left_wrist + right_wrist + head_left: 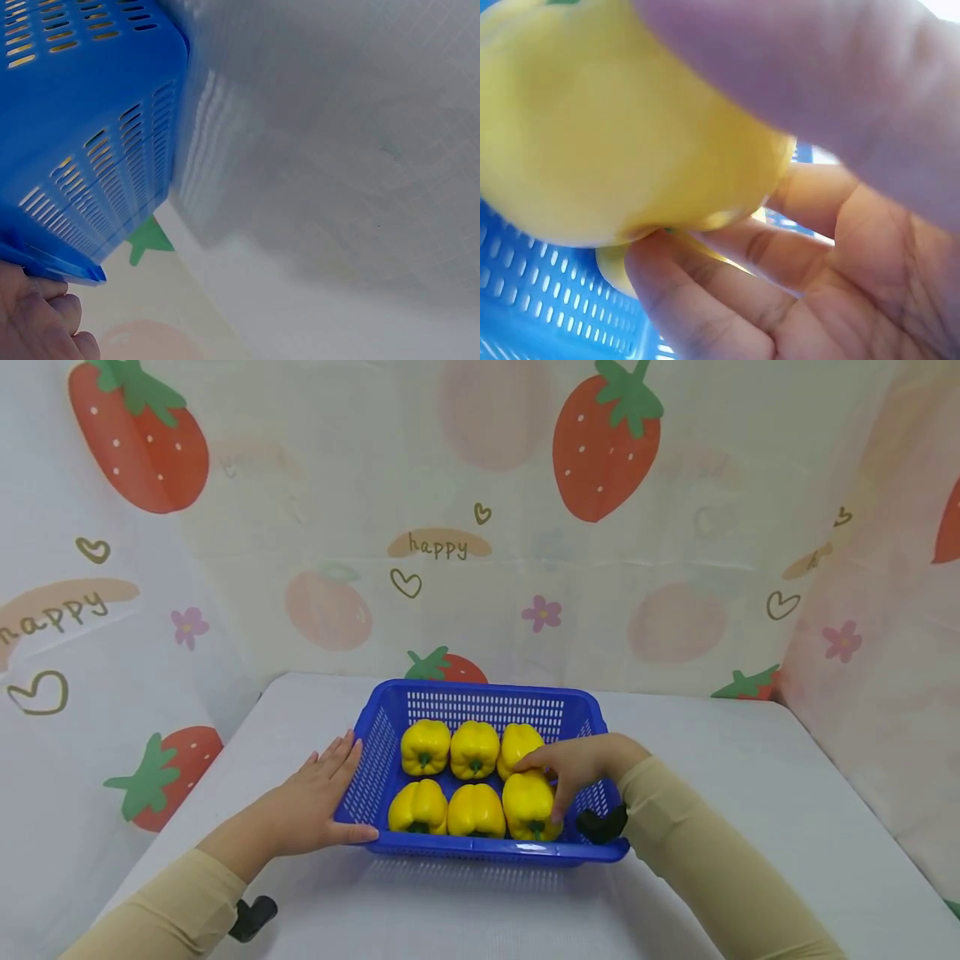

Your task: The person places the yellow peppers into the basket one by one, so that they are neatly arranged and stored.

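Note:
Several yellow bell peppers sit in two rows inside a blue plastic basket (491, 687). My right hand (588, 762) reaches in over the right side and grips the front right yellow bell pepper (528, 802), thumb on the near side and fingers behind it. In the right wrist view this pepper (622, 127) fills the space between thumb and fingers. At the basket's left rim rests my left hand (315, 802), fingers stretched along the side and thumb on the front corner. The left wrist view has only part of that hand (45, 319), beside the rim.
The basket stands on a white-covered table (720, 777). Behind it hangs a cloth backdrop (465, 618) printed with strawberries and flowers, which also closes off both sides. Dark wrist-worn pieces show at the left sleeve (168, 906) and the right sleeve (705, 860).

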Demonstrator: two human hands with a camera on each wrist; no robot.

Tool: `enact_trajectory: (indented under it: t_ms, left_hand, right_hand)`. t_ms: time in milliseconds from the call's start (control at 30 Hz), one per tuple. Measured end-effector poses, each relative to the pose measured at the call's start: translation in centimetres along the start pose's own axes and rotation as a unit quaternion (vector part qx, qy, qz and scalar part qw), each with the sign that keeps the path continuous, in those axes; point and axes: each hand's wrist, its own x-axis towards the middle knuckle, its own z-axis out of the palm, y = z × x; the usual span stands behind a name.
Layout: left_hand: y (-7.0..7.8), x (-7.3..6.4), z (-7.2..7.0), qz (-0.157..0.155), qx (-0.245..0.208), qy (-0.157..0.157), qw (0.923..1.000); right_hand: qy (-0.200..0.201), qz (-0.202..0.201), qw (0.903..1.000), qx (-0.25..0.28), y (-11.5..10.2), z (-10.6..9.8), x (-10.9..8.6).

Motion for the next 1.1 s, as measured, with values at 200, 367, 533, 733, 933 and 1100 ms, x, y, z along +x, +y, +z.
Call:
enact_trajectory:
  t_ms: [200,367,533,733,933,1100]
  left_hand:
    - [0.01,0.00,0.04,-0.001,0.000,0.001,1.0000]
    - [0.15,-0.09,-0.12,0.000,-0.005,0.001,1.0000]
    - [0.17,-0.24,-0.25,-0.001,-0.009,0.001,1.0000]
    - [0.16,-0.17,-0.26,-0.003,-0.010,-0.003,0.9999]
    - [0.11,-0.01,-0.15,-0.004,-0.008,-0.006,0.9999]
    - [0.08,-0.07,-0.13,0.000,-0.007,-0.001,1.0000]
  right_hand:
    - [-0.010,0.010,0.9998,-0.015,0.12,0.45,0.54]
    - [-0.033,0.027,0.9989,-0.019,-0.12,0.70,0.79]
    - [-0.043,0.047,0.9976,-0.027,-0.06,0.71,0.82]
    - [-0.044,0.036,0.9976,-0.040,0.04,0.57,0.87]
    - [-0.038,0.017,0.9989,-0.021,0.11,0.34,0.65]
    - [-0.028,0.003,0.9996,0.000,0.37,-0.15,0.12]
